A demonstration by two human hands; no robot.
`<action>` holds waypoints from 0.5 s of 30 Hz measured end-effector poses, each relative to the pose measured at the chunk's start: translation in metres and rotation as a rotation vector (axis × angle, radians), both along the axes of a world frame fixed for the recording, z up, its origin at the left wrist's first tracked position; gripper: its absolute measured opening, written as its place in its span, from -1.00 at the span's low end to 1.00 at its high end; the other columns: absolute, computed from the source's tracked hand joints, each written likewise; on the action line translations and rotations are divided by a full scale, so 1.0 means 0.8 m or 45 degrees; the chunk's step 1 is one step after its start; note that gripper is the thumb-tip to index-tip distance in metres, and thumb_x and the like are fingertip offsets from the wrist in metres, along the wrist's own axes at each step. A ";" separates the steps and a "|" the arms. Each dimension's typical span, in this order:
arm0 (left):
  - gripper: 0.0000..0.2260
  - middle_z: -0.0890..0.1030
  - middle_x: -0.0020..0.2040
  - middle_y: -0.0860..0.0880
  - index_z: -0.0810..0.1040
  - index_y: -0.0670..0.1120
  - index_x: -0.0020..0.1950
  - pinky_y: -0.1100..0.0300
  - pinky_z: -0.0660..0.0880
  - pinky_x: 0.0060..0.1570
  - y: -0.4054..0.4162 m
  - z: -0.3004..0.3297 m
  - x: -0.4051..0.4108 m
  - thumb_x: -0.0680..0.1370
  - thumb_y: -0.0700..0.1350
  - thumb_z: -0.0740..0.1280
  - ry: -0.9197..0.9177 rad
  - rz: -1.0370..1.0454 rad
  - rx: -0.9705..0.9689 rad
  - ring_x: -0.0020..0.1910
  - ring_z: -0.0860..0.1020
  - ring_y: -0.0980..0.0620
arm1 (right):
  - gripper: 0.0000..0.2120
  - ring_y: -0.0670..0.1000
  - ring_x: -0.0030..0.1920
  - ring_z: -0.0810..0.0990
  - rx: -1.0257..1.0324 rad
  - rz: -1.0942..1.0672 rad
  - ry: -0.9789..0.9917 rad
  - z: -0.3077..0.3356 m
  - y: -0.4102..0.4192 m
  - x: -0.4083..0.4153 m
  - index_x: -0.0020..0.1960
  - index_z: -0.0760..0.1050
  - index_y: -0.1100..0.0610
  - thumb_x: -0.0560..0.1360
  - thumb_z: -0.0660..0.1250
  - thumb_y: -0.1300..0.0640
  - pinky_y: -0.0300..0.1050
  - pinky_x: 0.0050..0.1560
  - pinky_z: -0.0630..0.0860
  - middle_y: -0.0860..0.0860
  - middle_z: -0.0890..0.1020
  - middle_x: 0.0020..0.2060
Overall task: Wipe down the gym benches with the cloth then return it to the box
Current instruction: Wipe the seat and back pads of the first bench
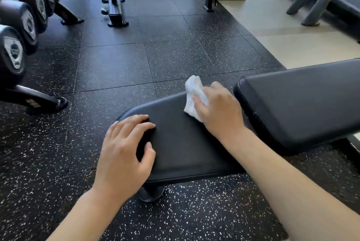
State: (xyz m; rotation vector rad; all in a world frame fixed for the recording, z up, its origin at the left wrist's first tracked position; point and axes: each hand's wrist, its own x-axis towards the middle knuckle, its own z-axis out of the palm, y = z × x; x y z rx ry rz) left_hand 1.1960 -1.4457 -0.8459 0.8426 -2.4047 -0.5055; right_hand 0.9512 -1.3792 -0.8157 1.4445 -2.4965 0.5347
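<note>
Right hand point(218, 106) presses the bunched white cloth point(193, 95) onto the bench seat pad point(185, 143), fingers curled over it. Left hand point(124, 155) lies relaxed on the pad's near-left corner, grasping nothing.

The right hand point(218, 107) covers part of the cloth point(192, 94); the back pad point(303, 104) runs off frame.

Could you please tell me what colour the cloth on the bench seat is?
White. The cloth, held by the right hand, shows best in the head view.
</note>
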 end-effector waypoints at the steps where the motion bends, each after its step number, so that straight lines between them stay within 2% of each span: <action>1: -0.62 0.57 0.39 0.03 0.63 -0.07 0.30 -0.19 0.34 0.48 -0.001 0.000 -0.002 0.54 -0.02 0.24 -0.006 0.014 -0.002 0.39 0.49 -0.05 | -0.67 0.17 -0.03 0.59 -0.028 0.136 -0.034 0.001 -0.004 0.029 0.31 0.58 0.08 0.64 0.30 -0.06 0.04 -0.09 0.52 0.08 0.56 -0.07; 4: -0.61 0.59 0.37 -0.01 0.62 -0.09 0.29 -0.22 0.38 0.45 -0.002 0.000 -0.007 0.53 -0.02 0.21 -0.007 0.070 0.018 0.38 0.49 -0.07 | -0.76 0.11 -0.14 0.59 -0.111 0.479 -0.086 -0.002 -0.009 0.088 0.10 0.64 0.13 0.57 0.39 -0.03 -0.02 -0.18 0.55 0.04 0.56 -0.15; 6: -0.62 0.59 0.36 -0.01 0.61 -0.08 0.27 -0.21 0.38 0.45 -0.002 0.001 -0.008 0.52 -0.02 0.21 -0.001 0.080 0.032 0.37 0.49 -0.07 | -0.70 0.07 -0.02 0.59 -0.062 0.506 -0.080 0.002 -0.015 0.074 0.15 0.63 0.06 0.62 0.27 -0.10 -0.03 -0.07 0.53 0.00 0.58 -0.06; 8: -0.63 0.57 0.37 0.00 0.61 -0.08 0.27 -0.21 0.37 0.46 -0.002 0.001 -0.006 0.53 -0.01 0.21 -0.009 0.058 0.041 0.36 0.48 -0.07 | -0.58 0.08 0.13 0.56 0.109 0.335 0.141 0.001 -0.022 0.026 0.39 0.51 -0.02 0.67 0.06 -0.12 -0.02 0.03 0.47 0.01 0.59 0.06; 9: -0.62 0.56 0.38 0.01 0.61 -0.07 0.28 -0.21 0.36 0.47 -0.002 0.001 -0.004 0.54 0.00 0.21 -0.014 0.046 0.051 0.37 0.47 -0.06 | -0.58 0.14 0.15 0.56 0.160 0.198 0.181 0.003 -0.022 -0.004 0.45 0.45 0.01 0.68 0.05 -0.07 0.05 0.03 0.47 0.06 0.61 0.07; 10: -0.62 0.55 0.39 0.02 0.61 -0.06 0.30 -0.21 0.34 0.49 -0.003 0.001 -0.001 0.55 0.00 0.20 -0.018 0.039 0.066 0.39 0.46 -0.04 | -0.61 0.20 0.13 0.57 0.172 0.053 0.150 0.005 -0.021 -0.032 0.44 0.46 0.07 0.70 0.11 -0.02 0.08 0.00 0.49 0.12 0.63 0.05; 12: -0.62 0.53 0.41 0.04 0.60 -0.05 0.31 -0.18 0.32 0.51 -0.005 0.000 0.006 0.57 0.01 0.20 -0.017 0.036 0.090 0.43 0.43 -0.01 | -0.68 0.27 0.06 0.60 0.098 -0.169 0.002 0.008 -0.014 -0.069 0.23 0.59 0.19 0.69 0.20 0.01 0.10 -0.04 0.53 0.21 0.65 -0.04; 13: -0.62 0.52 0.42 0.04 0.60 -0.05 0.32 -0.16 0.32 0.52 -0.006 0.000 0.010 0.57 0.01 0.20 -0.013 0.035 0.096 0.44 0.42 -0.01 | -0.67 0.28 0.03 0.61 0.039 -0.223 -0.080 0.006 -0.013 -0.073 0.12 0.62 0.21 0.68 0.23 -0.02 0.09 -0.04 0.52 0.22 0.64 -0.07; 15: -0.62 0.52 0.42 0.04 0.60 -0.06 0.32 -0.12 0.33 0.52 -0.007 0.000 0.016 0.58 0.02 0.19 -0.003 0.033 0.111 0.46 0.42 -0.02 | -0.63 0.28 0.03 0.60 0.016 -0.257 -0.150 0.005 -0.020 -0.059 0.06 0.64 0.20 0.66 0.26 -0.09 0.07 -0.04 0.48 0.20 0.61 -0.04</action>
